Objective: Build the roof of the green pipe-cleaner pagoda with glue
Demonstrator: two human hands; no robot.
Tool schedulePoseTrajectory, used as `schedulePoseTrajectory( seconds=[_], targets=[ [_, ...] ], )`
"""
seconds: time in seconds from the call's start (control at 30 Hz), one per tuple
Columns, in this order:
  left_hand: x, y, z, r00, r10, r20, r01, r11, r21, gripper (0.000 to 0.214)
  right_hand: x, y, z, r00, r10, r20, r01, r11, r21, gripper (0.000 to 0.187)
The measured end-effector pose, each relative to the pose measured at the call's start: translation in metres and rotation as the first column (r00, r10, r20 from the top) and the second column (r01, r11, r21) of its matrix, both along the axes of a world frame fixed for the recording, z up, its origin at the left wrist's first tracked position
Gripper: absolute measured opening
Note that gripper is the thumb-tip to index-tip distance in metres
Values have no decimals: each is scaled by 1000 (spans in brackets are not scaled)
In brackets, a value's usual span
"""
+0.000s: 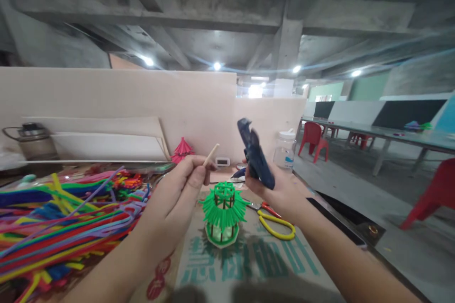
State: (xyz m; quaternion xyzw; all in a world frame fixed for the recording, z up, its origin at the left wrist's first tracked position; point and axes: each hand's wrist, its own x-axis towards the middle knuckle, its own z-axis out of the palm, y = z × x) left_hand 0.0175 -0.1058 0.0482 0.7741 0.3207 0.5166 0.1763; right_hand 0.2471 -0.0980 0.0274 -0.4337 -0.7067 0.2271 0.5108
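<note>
My left hand [179, 187] pinches a short wooden stick [211, 155] between thumb and fingers, its tip pointing up and right. My right hand [279, 191] grips a dark blue glue gun [255, 154], tilted with its nozzle up. Between and just below both hands stands a small green pagoda model [223, 213] made of pipe cleaners, resting on a sheet of cardboard [249, 265] with green printed characters.
A big heap of coloured pipe cleaners [60, 218] fills the left of the table. Yellow-handled scissors [275, 225] lie right of the model. A red pagoda model [182, 150], a plastic jar [284, 151] and a beige partition stand behind. Red chairs [314, 139] and long tables are at right.
</note>
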Motion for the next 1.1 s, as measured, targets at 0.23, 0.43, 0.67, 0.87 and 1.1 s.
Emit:
schedulePoseTrajectory(
  seconds=[0.23,0.43,0.67,0.87,1.1],
  targets=[
    [1,-5,0,996,-80,47,81,996,-22,28,-4,-5,-12,946,-173,275,132,978,160,53],
    [4,-5,2,996,-52,-74,58,994,90,27,-3,-2,-16,881,-339,330,210,906,368,53],
    [5,-2,-3,974,-21,-227,80,963,256,22,2,-1,-17,818,-482,315,116,674,730,45],
    [5,-7,1,978,-37,-207,85,970,226,20,5,-6,-11,797,-507,330,117,664,739,34],
    [4,-6,0,976,-41,-215,104,952,288,21,10,-5,-15,780,-547,303,124,610,783,25]
  ],
)
